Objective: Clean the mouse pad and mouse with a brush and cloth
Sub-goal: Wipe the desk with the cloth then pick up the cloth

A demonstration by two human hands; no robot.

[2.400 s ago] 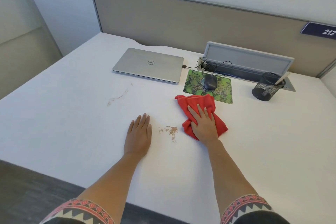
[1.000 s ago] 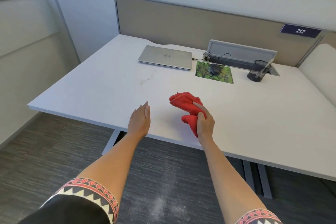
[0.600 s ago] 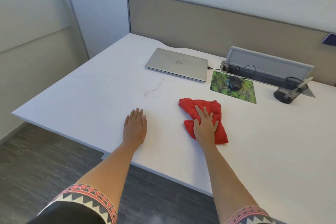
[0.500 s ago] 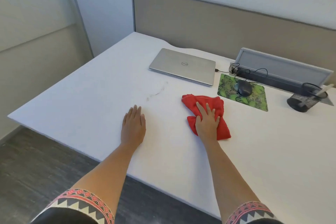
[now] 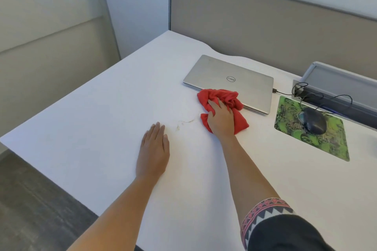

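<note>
head | 2 hands | 1 cloth | 1 mouse | 1 mouse pad

The white desk looked smooth and matt. The red cloth was soft, crumpled fabric. At one o'clock from it the laptop showed satin silver metal; at three o'clock the printed mouse pad had a faint sheen and the mouse was smooth dark plastic
</note>
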